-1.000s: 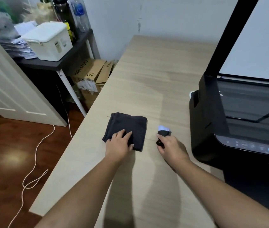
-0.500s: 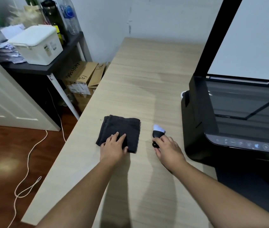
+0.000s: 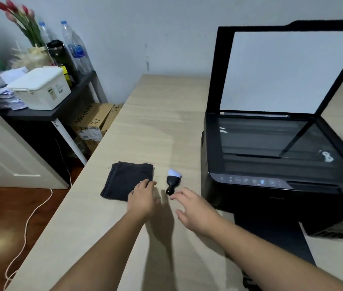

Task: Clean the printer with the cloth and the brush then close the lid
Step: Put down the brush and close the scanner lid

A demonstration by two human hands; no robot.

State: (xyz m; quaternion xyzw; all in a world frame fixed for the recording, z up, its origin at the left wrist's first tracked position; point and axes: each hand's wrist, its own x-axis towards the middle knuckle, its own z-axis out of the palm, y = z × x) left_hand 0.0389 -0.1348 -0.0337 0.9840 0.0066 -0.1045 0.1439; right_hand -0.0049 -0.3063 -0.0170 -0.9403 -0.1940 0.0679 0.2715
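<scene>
A folded dark cloth [image 3: 127, 180] lies on the light wooden table [image 3: 158, 127]. Just right of it lies a small black brush [image 3: 173, 181] with white bristles pointing away from me. The black printer [image 3: 271, 164] stands at the right with its scanner lid [image 3: 288, 70] raised and the glass [image 3: 271, 139] exposed. My left hand [image 3: 143, 198] hovers at the cloth's near right corner, fingers relaxed, holding nothing. My right hand [image 3: 193, 206] is spread open just behind the brush handle, apart from it.
The table's left edge drops to a wooden floor with a white cable [image 3: 30, 217]. A black side shelf [image 3: 46, 110] carries a white box [image 3: 40, 88], bottles and flowers. Cardboard boxes [image 3: 95, 122] stand beneath it. A white door [image 3: 2, 156] is at the left.
Both hands have let go and pulled back toward me: the left lifted off the cloth, the right released the brush. The camera view tilted up, showing the whole printer lid.
</scene>
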